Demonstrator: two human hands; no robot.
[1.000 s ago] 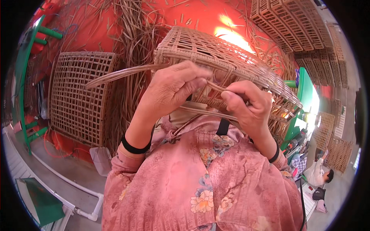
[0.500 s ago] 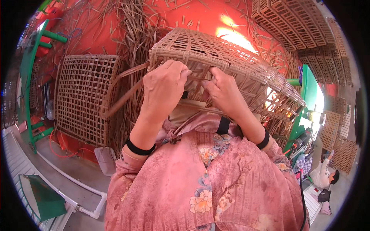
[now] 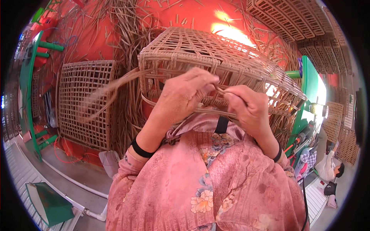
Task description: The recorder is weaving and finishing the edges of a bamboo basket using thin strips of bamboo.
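An open-weave rattan basket (image 3: pixel 200 56) lies across my lap, its braided edge facing me. My left hand (image 3: pixel 185 94) and my right hand (image 3: pixel 248 103) are close together in front of that edge. Between them runs a short length of brown weaving strand (image 3: pixel 219 89), pinched at both ends by thumb and fingers. Long loose strands (image 3: pixel 119 82) stick out to the left from the basket's left corner, blurred at their tips. My wrists hide part of the basket's near side.
Left of me rests a flat woven panel (image 3: pixel 84 100) beside a green frame (image 3: pixel 27 90). Loose strands (image 3: pixel 131 38) litter the red surface. Stacked baskets (image 3: pixel 289 17) stand at the far right. Another green frame (image 3: pixel 308 86) and a person (image 3: pixel 327 165) are at right.
Both hands have come back from the basket's edge and shifted right, now with a strand between them. The basket has moved slightly left, and its loose strands have swung.
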